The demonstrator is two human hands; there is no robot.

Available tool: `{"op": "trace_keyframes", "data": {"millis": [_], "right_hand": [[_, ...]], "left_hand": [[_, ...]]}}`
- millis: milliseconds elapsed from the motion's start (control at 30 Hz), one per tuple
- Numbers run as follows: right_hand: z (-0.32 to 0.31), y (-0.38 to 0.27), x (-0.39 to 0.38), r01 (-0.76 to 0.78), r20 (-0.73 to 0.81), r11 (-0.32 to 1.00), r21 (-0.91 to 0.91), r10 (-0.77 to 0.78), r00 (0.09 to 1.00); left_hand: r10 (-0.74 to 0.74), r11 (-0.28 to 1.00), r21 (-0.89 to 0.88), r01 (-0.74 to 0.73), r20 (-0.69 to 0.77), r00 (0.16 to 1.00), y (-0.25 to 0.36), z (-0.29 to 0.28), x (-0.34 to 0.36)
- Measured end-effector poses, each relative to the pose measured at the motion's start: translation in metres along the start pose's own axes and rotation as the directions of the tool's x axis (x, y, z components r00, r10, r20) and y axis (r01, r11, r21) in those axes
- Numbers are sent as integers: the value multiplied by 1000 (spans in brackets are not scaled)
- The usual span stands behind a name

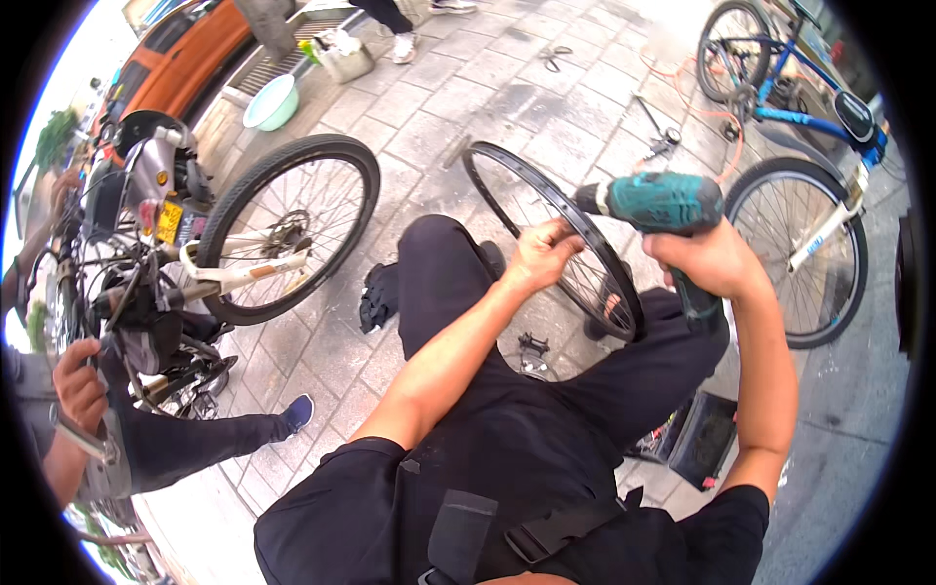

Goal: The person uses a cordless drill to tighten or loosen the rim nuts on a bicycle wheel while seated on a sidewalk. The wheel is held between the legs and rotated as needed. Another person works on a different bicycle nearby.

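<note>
A bare black bicycle wheel rim [534, 177] without a tyre stands tilted between my knees, with thin spokes inside it. My left hand [546, 255] is closed on the rim's near side, fingers at its inner edge by the spokes. In my right hand [717, 261] is a teal and black cordless drill [668, 200], held by its handle. Its black nose points left at the rim's outer face, close beside it; whether the tip touches cannot be made out.
At left, a bicycle wheel [366, 185] belongs to a bike beside another person's hand [80, 385]. A blue bicycle [799, 119] lies at right. An open black toolbox [707, 439] sits by my right thigh. Small metal parts [533, 343], a dark cloth [378, 297] and a basin [271, 102] rest on the paving.
</note>
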State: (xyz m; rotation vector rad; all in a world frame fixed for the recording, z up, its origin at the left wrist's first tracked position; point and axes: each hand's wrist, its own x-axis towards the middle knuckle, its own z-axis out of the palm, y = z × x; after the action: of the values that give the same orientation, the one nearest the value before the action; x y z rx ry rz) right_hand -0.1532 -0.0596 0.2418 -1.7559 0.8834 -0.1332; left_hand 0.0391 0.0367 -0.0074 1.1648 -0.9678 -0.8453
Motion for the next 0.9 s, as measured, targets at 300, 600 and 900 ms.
{"op": "trace_keyframes", "data": {"millis": [300, 600, 900], "right_hand": [[15, 157, 48, 335, -187, 675, 657, -284, 940], [-15, 205, 69, 208, -106, 353, 912, -288, 952], [11, 172, 63, 194, -110, 313, 930, -266, 958]], "left_hand": [[12, 1000, -27, -12, 24, 1000, -7, 11, -28], [69, 983, 163, -88, 119, 990, 13, 21, -16], [-42, 973, 227, 38, 11, 999, 13, 0, -21]]}}
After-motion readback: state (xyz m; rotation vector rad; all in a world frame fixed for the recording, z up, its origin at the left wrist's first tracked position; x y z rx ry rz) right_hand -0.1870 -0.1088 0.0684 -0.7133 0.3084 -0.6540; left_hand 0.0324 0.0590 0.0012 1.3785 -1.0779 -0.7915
